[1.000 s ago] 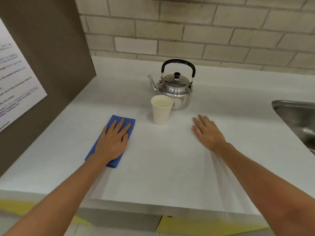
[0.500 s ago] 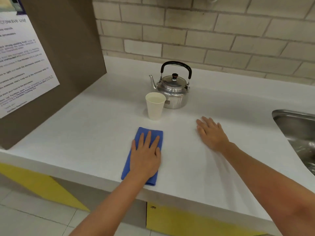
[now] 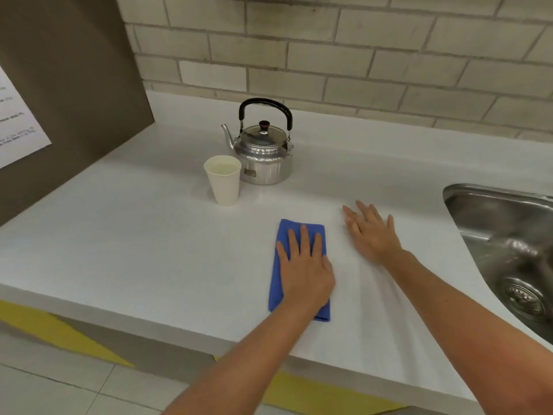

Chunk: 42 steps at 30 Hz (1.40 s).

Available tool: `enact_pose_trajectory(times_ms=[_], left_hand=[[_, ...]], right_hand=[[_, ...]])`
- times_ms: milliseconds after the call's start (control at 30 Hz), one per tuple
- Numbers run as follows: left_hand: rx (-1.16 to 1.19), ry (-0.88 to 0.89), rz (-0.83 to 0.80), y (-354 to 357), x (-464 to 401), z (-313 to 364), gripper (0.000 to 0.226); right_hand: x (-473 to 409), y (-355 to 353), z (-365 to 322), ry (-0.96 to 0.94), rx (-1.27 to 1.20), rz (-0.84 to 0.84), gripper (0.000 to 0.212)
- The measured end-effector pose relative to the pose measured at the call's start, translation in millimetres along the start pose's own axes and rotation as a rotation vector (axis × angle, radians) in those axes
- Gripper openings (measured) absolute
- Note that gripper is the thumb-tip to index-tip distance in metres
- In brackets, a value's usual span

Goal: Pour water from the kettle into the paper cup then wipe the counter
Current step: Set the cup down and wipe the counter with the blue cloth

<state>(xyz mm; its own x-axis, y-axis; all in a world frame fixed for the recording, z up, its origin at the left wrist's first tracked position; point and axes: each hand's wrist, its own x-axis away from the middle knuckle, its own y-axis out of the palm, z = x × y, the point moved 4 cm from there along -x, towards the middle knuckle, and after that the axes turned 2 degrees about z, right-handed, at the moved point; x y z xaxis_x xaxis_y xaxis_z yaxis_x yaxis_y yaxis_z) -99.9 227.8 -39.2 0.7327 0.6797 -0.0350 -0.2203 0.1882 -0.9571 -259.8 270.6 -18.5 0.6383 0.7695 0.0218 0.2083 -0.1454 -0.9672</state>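
Left hand [image 3: 303,272] presses flat, fingers spread, on a folded blue cloth [image 3: 282,259] on the white worktop [image 3: 134,250] — right hand [image 3: 372,235] rests open beside it, grip released.

Left hand [image 3: 302,265] pressed flat, fingers spread, on a folded blue cloth [image 3: 287,235] near the front edge of the white table [image 3: 134,235]. Right hand [image 3: 371,235] lying palm down on the bare top just beside the cloth, not touching it. Farther back, a paper cup [image 3: 223,182] standing upright with pale liquid near its rim, just in front of and left of a shiny metal kettle [image 3: 263,157] with lid on, black handle raised, spout facing left. Steel sink [image 3: 484,211] sunk in at the right. Pale brick wall [image 3: 359,55] behind; brown panel [image 3: 74,85] with a printed sheet [image 3: 18,124] at the left.
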Motion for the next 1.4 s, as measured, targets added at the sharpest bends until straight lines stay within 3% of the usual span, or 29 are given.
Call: enact_pose_trajectory(times_ms=[133, 233, 400, 567, 733, 900, 1067, 1200, 1400], left_hand=[[-0.034, -0.08, 0.09, -12, -11, -64, 0.053], [-0.07, -0.099, 0.068, -19, -42, -86, 0.053], [-0.073, -0.084, 0.024, -9, -123, -36, 0.053], [-0.058, 0.064, -0.072, 9, -180, 40, 0.052], [-0.042, 0.269, -0.01, 11, -132, 31, 0.05], [-0.03, 0.122, 0.024, 3, -108, -30, 0.05], [-0.052, 0.101, -0.03, 3, -154, 25, 0.05], [-0.017, 0.099, -0.016, 8, -133, 41, 0.05], [-0.021, -0.051, 0.103, -21, -33, -66, 0.049]], right_hand=[[1, -2, 21, 0.023, 0.03, -0.002, 0.047], [2, 4, 22, 0.015, 0.02, 0.01, 0.048], [-4, 10, 32, 0.0, -0.005, 0.066, 0.047], [-7, 15, 36, -0.02, -0.025, 0.101, 0.048], [-7, 12, 36, -0.01, -0.033, 0.103, 0.046], [-5, 10, 31, -0.001, -0.047, 0.101, 0.045], [-5, 11, 33, -0.001, -0.036, 0.106, 0.046], [-6, 10, 33, 0.008, -0.065, 0.092, 0.046], [-1, 18, -3, 0.081, 0.058, 0.064, 0.054]])
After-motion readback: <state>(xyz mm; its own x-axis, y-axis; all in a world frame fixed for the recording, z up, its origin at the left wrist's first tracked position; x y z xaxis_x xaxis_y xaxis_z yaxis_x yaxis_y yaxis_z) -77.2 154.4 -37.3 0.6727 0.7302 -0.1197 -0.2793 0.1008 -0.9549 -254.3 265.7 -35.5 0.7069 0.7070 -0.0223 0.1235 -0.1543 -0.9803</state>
